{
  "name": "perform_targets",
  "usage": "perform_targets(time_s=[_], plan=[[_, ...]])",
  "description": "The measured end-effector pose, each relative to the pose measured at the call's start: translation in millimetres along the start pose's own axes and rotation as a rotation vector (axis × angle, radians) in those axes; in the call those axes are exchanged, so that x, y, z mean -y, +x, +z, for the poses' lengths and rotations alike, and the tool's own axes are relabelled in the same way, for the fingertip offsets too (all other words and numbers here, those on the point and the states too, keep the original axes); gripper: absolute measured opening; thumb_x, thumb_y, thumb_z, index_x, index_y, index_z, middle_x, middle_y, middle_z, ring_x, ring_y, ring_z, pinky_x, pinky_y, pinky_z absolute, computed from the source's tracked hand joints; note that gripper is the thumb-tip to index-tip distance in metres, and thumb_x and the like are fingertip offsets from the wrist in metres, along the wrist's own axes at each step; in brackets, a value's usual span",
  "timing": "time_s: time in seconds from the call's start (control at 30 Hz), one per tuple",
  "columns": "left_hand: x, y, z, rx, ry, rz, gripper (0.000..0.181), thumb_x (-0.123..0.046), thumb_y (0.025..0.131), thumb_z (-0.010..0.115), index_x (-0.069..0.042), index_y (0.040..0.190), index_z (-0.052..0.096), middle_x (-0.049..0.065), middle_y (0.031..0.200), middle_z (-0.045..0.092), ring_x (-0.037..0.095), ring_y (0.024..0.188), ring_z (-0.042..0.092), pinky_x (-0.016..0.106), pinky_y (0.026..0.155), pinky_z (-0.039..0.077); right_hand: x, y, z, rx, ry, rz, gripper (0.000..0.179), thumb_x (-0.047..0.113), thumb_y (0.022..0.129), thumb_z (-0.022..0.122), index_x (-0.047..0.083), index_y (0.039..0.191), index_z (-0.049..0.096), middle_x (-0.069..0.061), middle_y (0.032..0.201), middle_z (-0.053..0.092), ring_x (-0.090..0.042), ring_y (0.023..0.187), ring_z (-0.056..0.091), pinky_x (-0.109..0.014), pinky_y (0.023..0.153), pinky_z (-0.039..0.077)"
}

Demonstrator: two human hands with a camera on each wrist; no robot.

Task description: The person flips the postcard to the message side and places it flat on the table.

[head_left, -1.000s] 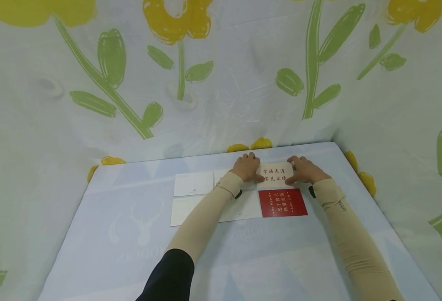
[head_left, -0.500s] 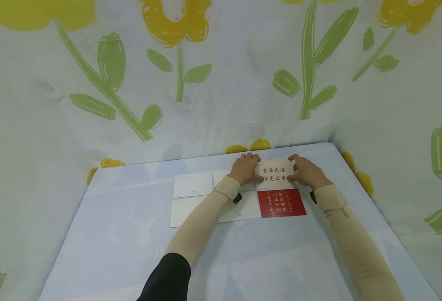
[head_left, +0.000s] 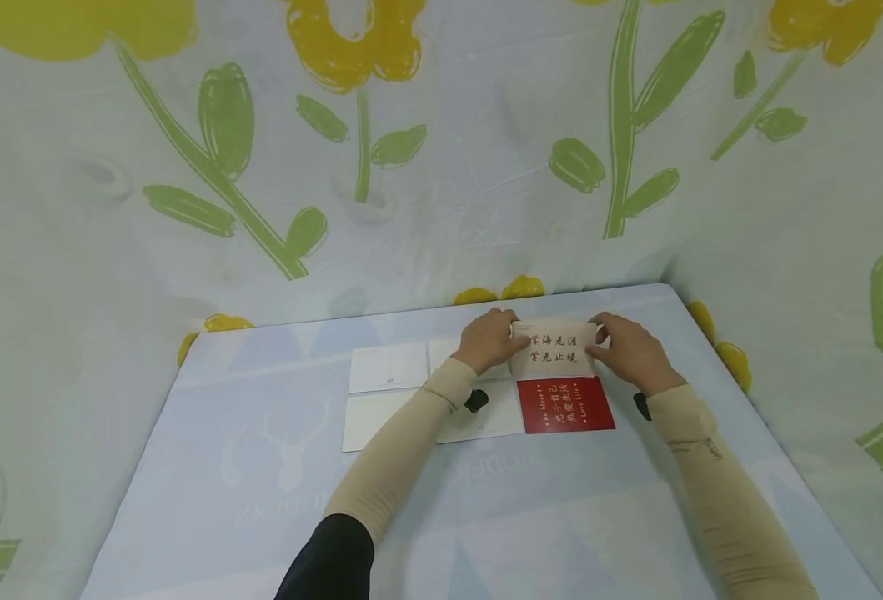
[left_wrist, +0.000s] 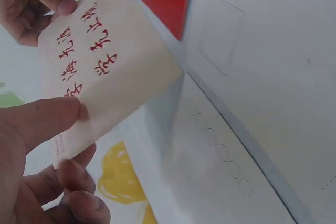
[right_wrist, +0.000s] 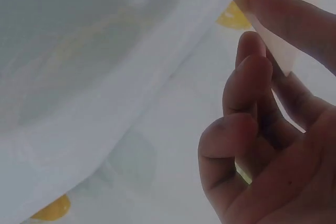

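Both hands hold a cream card [head_left: 554, 367] printed with reddish-brown characters, near the back of the table. My left hand [head_left: 489, 340] pinches its left end, thumb on the printed face and fingers behind. At the opposite end my right hand [head_left: 634, 354] pinches it between thumb and fingers, as the right wrist view shows on the card edge [right_wrist: 281, 51]. In the left wrist view the card [left_wrist: 131, 40] is tilted up off the table. Just in front of it lies a red card [head_left: 565, 405] with white lettering.
White cards lie to the left: one at the back left [head_left: 387, 368], one at the front [head_left: 497, 421], with others partly hidden by the left arm. The pale table [head_left: 208, 500] meets a flower-printed cloth [head_left: 449, 208] behind it.
The cream card's printed face shows more fully between the hands, lifted from the table. My right hand has shifted slightly right with its end. The red and white cards stay put.
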State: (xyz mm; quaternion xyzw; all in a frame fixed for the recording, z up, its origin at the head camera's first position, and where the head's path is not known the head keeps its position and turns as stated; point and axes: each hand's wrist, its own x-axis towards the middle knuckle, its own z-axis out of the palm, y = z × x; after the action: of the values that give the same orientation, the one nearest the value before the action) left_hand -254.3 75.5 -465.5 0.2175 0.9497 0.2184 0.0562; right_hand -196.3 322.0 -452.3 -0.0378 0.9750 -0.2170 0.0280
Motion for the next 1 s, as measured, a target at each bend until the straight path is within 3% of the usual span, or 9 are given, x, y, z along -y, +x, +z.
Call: perform_targets(time_s=[0.27,0.4,0.7,1.0], plan=[[-1.3,-10.6,-6.9,0.078,-0.108,-0.015,0.032,-0.041,0.101,0.058,-0.013,0.112,0.069,-0.005,0.085,0.072,0.012,0.075,0.061,0.026,0.063,0.048,-2.6,-7.3,-7.2,0.021,0.056,0.004,0.033,0.024,0.095,0.071,0.002,0.118,0.060,-0.013,0.098,0.064,-0.026,0.078,0.057,-0.034,0.060,0.047],[-2.1,-14.1,-9.7,0.106,-0.150,-0.013,0.031,-0.038,0.102,0.057,-0.011,0.112,0.070,-0.007,0.076,0.072,0.012,0.074,0.061,0.027,0.065,0.048,-5.9,-9.6,-8.5,0.054,0.109,0.031,0.033,0.029,0.096,0.069,0.003,0.115,0.061,-0.014,0.100,0.065,-0.026,0.082,0.058,-0.034,0.062,0.048],[-3.9,-19.9,-10.9,0.127,-0.192,-0.016,0.031,-0.038,0.103,0.057,-0.012,0.111,0.071,-0.007,0.076,0.073,0.011,0.081,0.061,0.028,0.072,0.048,-14.9,-9.4,-8.8,0.152,0.176,0.070,0.033,0.040,0.099,0.065,0.008,0.103,0.066,-0.009,0.096,0.072,-0.031,0.093,0.058,-0.040,0.074,0.047],[0.5,-24.0,-5.2,0.159,-0.267,-0.042,0.038,-0.046,0.104,0.052,-0.015,0.104,0.075,-0.008,0.077,0.072,0.012,0.091,0.060,0.034,0.084,0.047,-14.6,-12.9,-9.7,0.200,0.222,0.081,0.039,0.045,0.100,0.062,0.007,0.106,0.068,-0.011,0.103,0.073,-0.032,0.097,0.061,-0.043,0.078,0.049]])
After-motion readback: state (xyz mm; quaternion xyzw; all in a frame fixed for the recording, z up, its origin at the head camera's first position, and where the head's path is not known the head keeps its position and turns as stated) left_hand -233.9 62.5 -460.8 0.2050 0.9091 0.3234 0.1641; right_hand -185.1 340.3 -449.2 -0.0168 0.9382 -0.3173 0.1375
